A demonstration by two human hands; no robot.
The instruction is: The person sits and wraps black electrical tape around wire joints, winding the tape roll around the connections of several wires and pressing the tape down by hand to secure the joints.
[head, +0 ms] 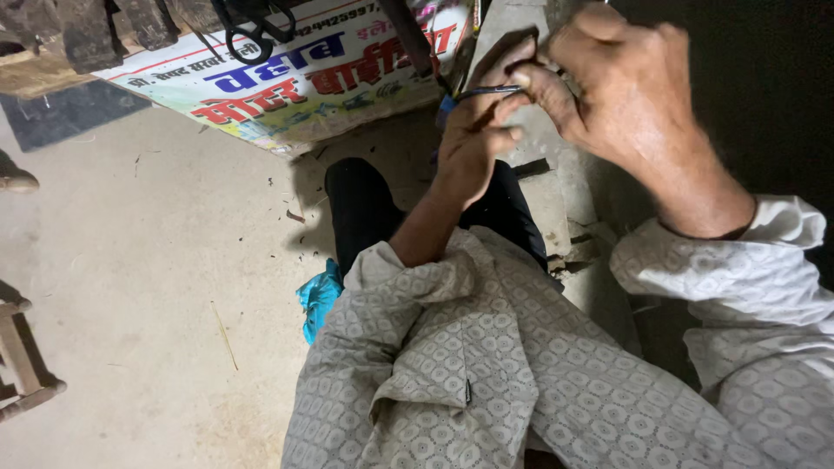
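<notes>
My left hand [473, 139] is raised in front of me, fingers curled around a thin dark metal tool [488, 90] that points right. My right hand [621, 87] meets it from the right, with thumb and fingers pinched on the tool's tip and on something small that the fingers hide. Both hands touch near the top middle of the view. My patterned white sleeves [486, 347] and dark trousers [365, 208] fill the lower middle.
A printed banner [295, 78] lies on the pale floor [148, 260] ahead. A blue cloth scrap [319, 297] sits by my knee. A wooden stool leg [22, 373] shows at the left edge, and a dark wall [764, 87] is at right.
</notes>
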